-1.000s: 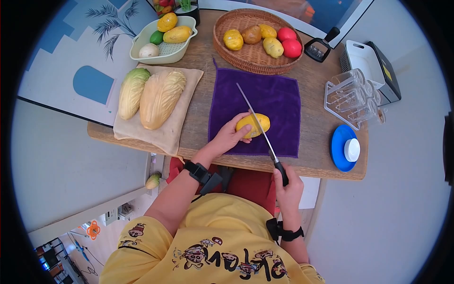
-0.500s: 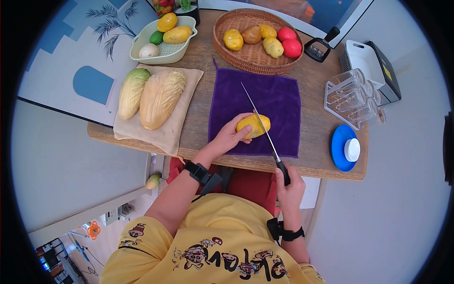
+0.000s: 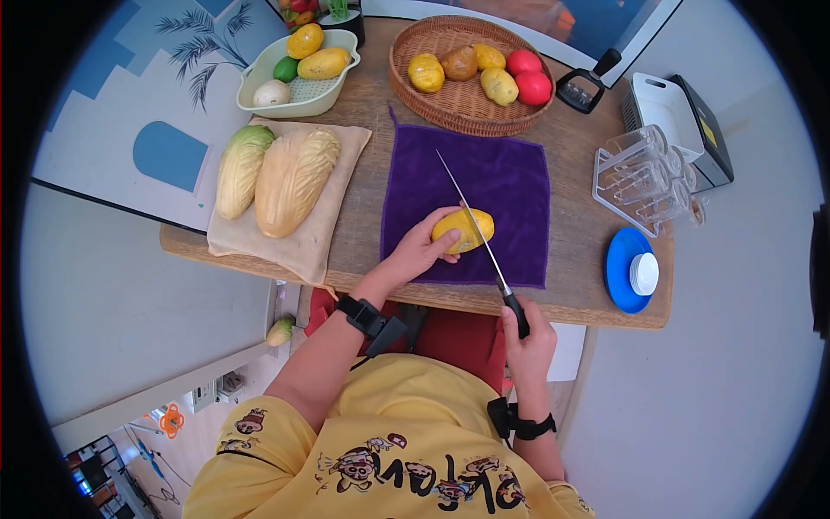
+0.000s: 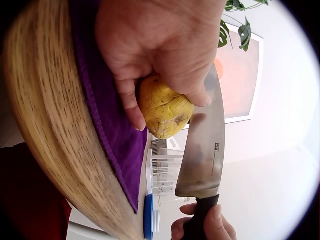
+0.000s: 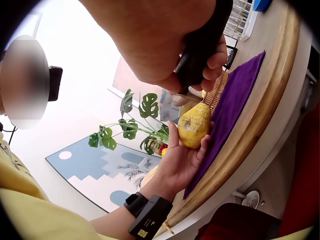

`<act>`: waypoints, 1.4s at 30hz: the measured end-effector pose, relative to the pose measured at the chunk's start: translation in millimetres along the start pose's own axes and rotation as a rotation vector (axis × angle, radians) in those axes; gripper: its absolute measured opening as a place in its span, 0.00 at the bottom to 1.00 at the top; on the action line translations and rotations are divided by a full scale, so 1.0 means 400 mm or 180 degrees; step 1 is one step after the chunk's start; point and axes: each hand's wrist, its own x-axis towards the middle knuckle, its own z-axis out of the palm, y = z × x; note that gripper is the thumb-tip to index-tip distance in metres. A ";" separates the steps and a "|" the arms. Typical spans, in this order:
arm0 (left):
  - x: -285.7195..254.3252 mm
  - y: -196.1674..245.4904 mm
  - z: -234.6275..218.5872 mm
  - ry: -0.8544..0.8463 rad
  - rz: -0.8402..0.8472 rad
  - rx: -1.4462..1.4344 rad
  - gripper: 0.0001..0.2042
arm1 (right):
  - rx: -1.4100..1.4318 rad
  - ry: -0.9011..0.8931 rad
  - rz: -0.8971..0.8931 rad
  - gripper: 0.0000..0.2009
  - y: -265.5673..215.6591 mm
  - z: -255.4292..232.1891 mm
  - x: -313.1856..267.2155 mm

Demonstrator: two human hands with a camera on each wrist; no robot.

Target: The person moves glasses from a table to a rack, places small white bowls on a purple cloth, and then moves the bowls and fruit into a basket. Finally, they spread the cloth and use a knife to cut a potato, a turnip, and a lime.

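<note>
On the purple cloth, my left hand grips a yellow mango-shaped fruit, thumb on top and fingers round its far side. In the right wrist view, crosshatched lines mark the skin of the fruit. My right hand holds a kitchen knife by its black handle, near the table's front edge. Its long blade lies slantwise across the top of the fruit, tip pointing away from me. In the left wrist view the broad blade stands close by the left thumb.
Two cabbages lie on a beige cloth at left. Behind are a pale green basket and a wicker basket, both holding fruit. Glasses on a rack and a blue plate with white dishes stand at right.
The knife has shifted slightly right and then a little back left across the fruit, with the right hand moving along. The left hand keeps its hold in the same place.
</note>
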 end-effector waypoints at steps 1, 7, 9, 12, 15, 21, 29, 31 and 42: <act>0.000 0.000 0.000 -0.0014 0.0003 -0.0016 0.22 | 0.0021 -0.0004 0.0019 0.12 0.000 0.001 0.000; -0.001 0.001 0.000 -0.0025 -0.0013 0.0022 0.22 | -0.0030 0.0061 0.0024 0.12 0.009 0.002 0.002; -0.002 0.003 0.001 -0.0028 -0.0027 0.0019 0.22 | -0.0033 0.0041 0.0003 0.12 0.007 0.002 0.003; -0.001 0.000 0.000 -0.0009 -0.0028 0.0014 0.22 | -0.0001 -0.0024 -0.0015 0.12 0.006 0.003 -0.001; 0.002 -0.011 -0.004 -0.0030 -0.0061 -0.0042 0.22 | 0.0042 -0.0072 -0.0035 0.12 0.001 0.003 -0.003; 0.000 -0.003 0.003 0.0015 -0.0010 0.0028 0.22 | -0.0010 -0.0071 0.0026 0.12 0.001 0.001 0.001; 0.002 -0.012 0.000 0.0023 -0.0020 -0.0047 0.22 | 0.0010 -0.0140 -0.0023 0.12 -0.002 0.000 -0.001; 0.002 -0.011 0.002 0.0027 0.0019 -0.0035 0.22 | -0.0003 -0.0162 0.0007 0.12 -0.005 -0.003 -0.002; 0.001 -0.013 0.005 0.0016 -0.0020 -0.0094 0.24 | 0.0364 -0.0205 0.0271 0.11 0.019 0.013 -0.013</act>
